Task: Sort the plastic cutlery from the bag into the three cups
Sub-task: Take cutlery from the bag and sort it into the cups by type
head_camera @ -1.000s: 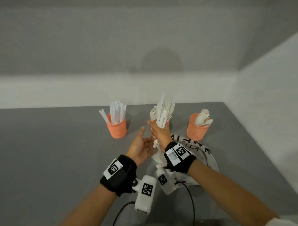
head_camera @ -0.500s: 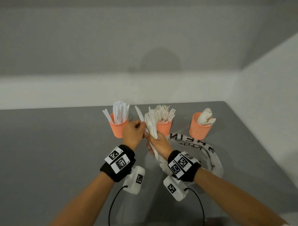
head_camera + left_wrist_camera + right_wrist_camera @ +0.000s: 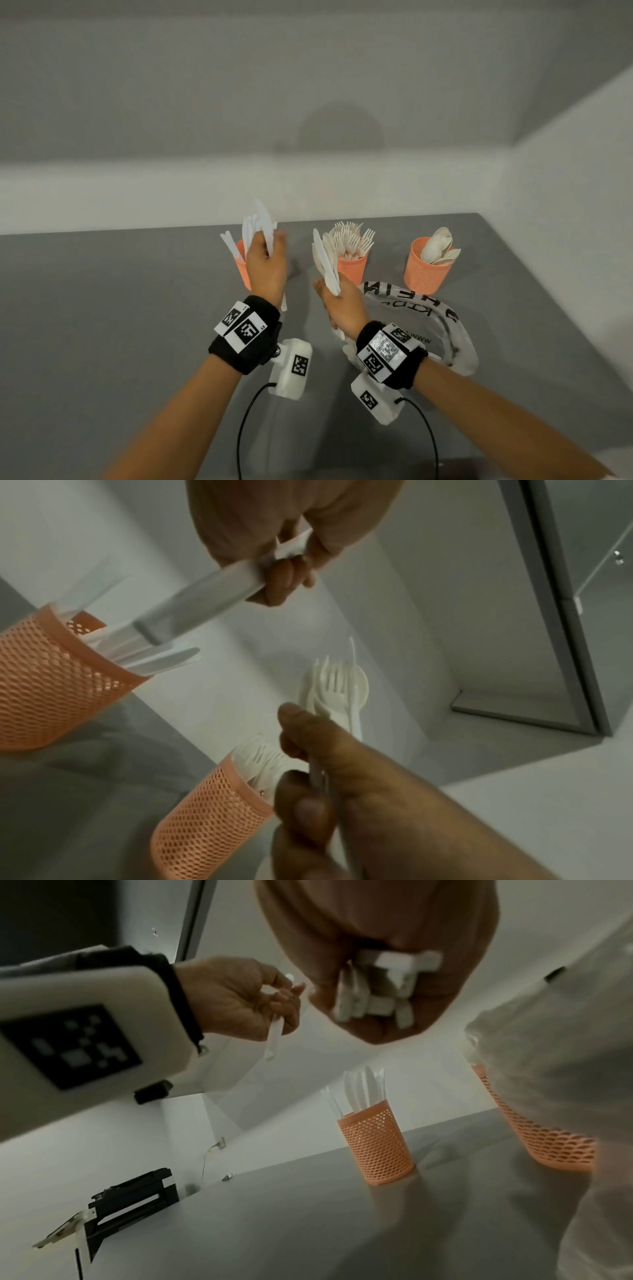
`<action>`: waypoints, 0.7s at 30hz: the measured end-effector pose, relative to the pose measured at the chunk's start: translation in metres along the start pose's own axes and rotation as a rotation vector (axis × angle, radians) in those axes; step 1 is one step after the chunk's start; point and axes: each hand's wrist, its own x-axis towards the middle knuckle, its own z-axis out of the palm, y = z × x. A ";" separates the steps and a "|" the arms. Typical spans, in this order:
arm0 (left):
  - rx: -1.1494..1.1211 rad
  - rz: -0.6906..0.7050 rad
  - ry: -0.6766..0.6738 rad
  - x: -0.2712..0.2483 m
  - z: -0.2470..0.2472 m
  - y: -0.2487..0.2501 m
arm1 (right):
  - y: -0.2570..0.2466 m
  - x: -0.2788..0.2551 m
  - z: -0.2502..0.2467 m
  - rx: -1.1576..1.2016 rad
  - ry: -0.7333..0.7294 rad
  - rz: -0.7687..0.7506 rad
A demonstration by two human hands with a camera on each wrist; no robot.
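My left hand (image 3: 266,263) pinches one white plastic knife (image 3: 264,224) just above the left orange cup (image 3: 240,265), which holds knives. In the left wrist view the knife (image 3: 195,610) slants down toward that cup (image 3: 51,680). My right hand (image 3: 339,303) grips a bundle of mixed white cutlery (image 3: 324,262) upright in front of the middle cup (image 3: 352,270) of forks. The right cup (image 3: 426,272) holds spoons. The printed plastic bag (image 3: 428,329) lies under my right wrist. The right wrist view shows the bundle's handle ends (image 3: 383,988) inside my fist.
The cups stand in a row on a grey table (image 3: 102,342). White walls close the back and the right side. A black device (image 3: 133,1196) sits on the table far to the left. Cables hang from both wrist cameras.
My left hand has drawn one knife from the bundle and carried it left, over the knife cup. My right hand keeps the bundle near the fork cup.
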 end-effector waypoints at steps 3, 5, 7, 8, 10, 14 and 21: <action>0.120 -0.019 -0.181 -0.015 0.004 -0.002 | -0.001 0.002 0.002 -0.066 0.052 -0.036; 0.155 -0.008 -0.253 -0.025 0.009 -0.007 | -0.006 0.001 0.003 -0.102 0.053 -0.043; 0.171 -0.006 -0.253 -0.030 0.012 -0.012 | -0.010 -0.001 0.004 -0.130 0.043 -0.043; 0.169 -0.020 -0.240 -0.031 0.014 -0.013 | -0.009 -0.001 0.005 -0.134 0.034 -0.037; 0.168 -0.045 -0.211 -0.028 0.017 -0.014 | -0.007 0.000 0.008 -0.114 0.012 -0.019; 0.052 -0.096 -0.096 -0.008 0.013 -0.005 | 0.004 0.001 0.011 -0.039 -0.041 0.022; -0.085 -0.196 0.043 0.045 -0.013 0.004 | -0.008 -0.001 0.001 0.197 -0.192 0.211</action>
